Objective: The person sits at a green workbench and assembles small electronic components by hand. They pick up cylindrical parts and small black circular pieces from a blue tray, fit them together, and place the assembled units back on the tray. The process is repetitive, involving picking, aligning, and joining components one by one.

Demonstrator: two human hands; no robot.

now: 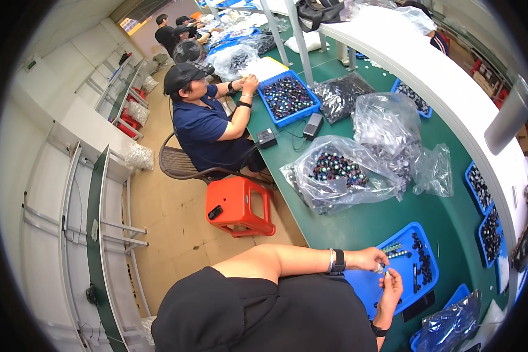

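Both of my hands are over a shallow blue tray (pixel 358 284) on the green table. My left hand (pixel 365 259), a dark band on its wrist, has its fingertips closed around a small, shiny round part (pixel 381 268). Just below it, my right hand (pixel 391 288) pinches at something too small to make out, its fingertips close to the left ones. Rows of pale green and silvery pieces (pixel 396 249) lie in the tray beyond my fingers. Small black parts (pixel 421 258) are scattered along its right side, near a thin black stick (pixel 415 278).
Ahead lie an open clear bag (pixel 337 173) of small parts and more plastic bags (pixel 387 123). A co-worker (pixel 208 120) sits at a filled blue tray (pixel 287 97). A red stool (pixel 239 205) stands left of the table. Smaller blue trays (pixel 488 234) line the right side.
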